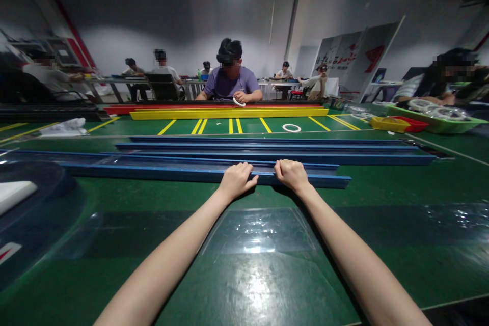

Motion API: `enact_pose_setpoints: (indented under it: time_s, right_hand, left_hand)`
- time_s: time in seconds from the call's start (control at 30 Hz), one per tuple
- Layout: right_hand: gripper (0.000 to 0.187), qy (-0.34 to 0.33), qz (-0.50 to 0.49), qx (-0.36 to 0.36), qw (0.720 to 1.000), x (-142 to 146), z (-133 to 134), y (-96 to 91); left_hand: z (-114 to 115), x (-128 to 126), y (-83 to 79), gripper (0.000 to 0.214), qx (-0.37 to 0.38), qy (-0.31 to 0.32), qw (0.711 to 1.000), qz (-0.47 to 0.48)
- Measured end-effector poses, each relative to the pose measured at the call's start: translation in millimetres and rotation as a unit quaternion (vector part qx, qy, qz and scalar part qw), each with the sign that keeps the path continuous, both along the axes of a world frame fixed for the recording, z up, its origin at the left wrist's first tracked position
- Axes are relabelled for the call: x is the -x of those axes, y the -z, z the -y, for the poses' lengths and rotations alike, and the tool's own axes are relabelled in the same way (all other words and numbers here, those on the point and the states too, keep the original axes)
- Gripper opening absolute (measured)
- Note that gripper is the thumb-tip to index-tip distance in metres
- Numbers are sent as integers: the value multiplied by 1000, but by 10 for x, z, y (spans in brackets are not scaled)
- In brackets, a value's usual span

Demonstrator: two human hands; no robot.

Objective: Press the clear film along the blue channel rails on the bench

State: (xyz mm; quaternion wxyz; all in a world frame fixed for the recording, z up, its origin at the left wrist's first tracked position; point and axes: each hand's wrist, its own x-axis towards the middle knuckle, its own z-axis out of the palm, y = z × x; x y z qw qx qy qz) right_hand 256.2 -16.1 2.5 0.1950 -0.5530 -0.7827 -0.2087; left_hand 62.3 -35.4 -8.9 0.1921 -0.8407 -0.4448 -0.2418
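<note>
My left hand (237,181) is closed over the front wall of a long blue plastic channel (171,169), its thumb in front. A short way to the right, my right hand (292,175) is closed over the same channel, with the fingers curled down into it. The channel lies across the green table, its right end just past my right hand. Right behind it lie more blue channels (367,159), roughly parallel. A clear plastic sheet (260,232) lies flat between my forearms.
Beyond are a yellow channel (229,113), a red channel (118,110) and a white ring (291,128). Opposite sits a person (233,81) holding another white ring. At right stands a green tray (439,122) of wrapped rings; a dark round object (42,214) is at left.
</note>
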Motion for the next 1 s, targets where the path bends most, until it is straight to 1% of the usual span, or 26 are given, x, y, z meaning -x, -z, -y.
enact_pose_setpoints:
  time_s: [0.17,0.47,0.63,0.7,0.8,1.0]
  right_hand:
    - [47,15,0,0,1000,-128,9,9]
    - [50,50,15,7,999,-559,-2,16]
    - [51,80,17,5,997,-768,9,16]
    - [51,88,14,4,996,-799,12,18]
    - [50,94,9,0,995,-803,14,22]
    - [48,109,-1,-7,994,-798,8,38]
  left_hand:
    - [14,-4,-22,31,-16,33,999,-15]
    - [-7,32,-3,43,-22,-6,999,-34]
    - [-14,9,9,43,-22,26,997,-68]
    - [-17,-1,16,42,-18,38,996,-73]
    - [-24,-4,26,40,-5,40,997,-63]
    - [-31,0,15,36,18,45,999,-19]
